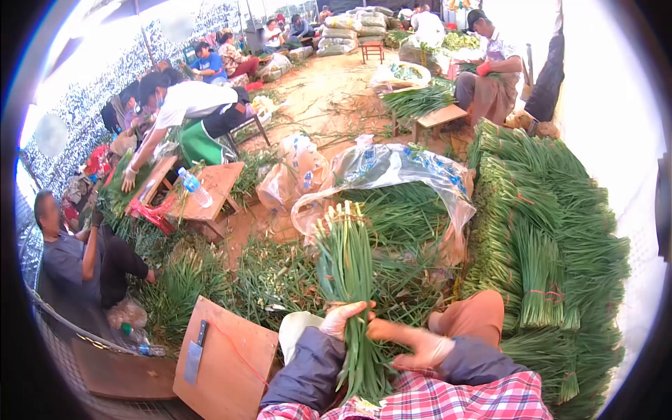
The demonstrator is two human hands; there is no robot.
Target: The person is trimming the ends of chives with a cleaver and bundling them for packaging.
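My left hand [344,318] is wrapped around the middle of a bunch of garlic chives [348,259]. The bunch stands nearly upright in front of my lap, pale cut ends up and green leaf tips hanging down. My right hand [423,346] is close to the right side of the bunch, its fingers smeared by motion. To my left, a cleaver [196,352] lies on a tilted wooden board [241,350], where a thin red string also rests.
At right rises a large stack of tied chive bundles [542,280]. Ahead, a clear plastic bag [399,168] covers more chives. Loose leaves [273,273] litter the ground. A low table [210,185] holds a water bottle [194,187]. Several people sit working on both sides.
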